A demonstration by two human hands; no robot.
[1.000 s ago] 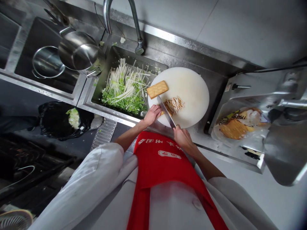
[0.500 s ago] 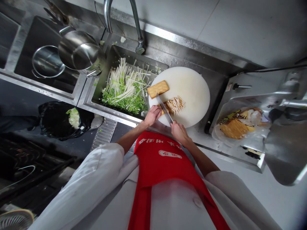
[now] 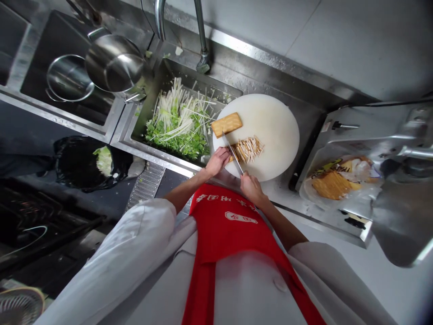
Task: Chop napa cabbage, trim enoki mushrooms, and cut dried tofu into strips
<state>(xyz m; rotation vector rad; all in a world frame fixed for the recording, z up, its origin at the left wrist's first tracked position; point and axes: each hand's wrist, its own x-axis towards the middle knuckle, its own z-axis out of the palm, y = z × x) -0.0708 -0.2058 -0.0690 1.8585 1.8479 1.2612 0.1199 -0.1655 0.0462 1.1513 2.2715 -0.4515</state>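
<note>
On the round white cutting board [image 3: 274,131], my right hand [image 3: 251,186] is closed round the handle of a kitchen knife [image 3: 234,152], its blade pointing up and left. My left hand [image 3: 218,161] has its fingers bent down on a small remaining end of a tofu slab, just left of the blade; the fingers mostly hide this piece. Thin strips of brown-edged dried tofu [image 3: 251,148] lie in a pile right of the blade. A whole golden-brown tofu slab [image 3: 226,125] lies behind, near the blade's tip.
Left of the board, a sink [image 3: 137,135] holds cut greens [image 3: 179,124] under a faucet [image 3: 203,63]. Metal pots [image 3: 115,63] stand farther left, above a black-lined bin [image 3: 71,164]. At right, a clear bag [image 3: 333,180] of tofu slabs lies by a metal machine [image 3: 419,194].
The view has shifted slightly. Both hands stay at the same place on the board, and the knife remains between the held tofu end and the strips.
</note>
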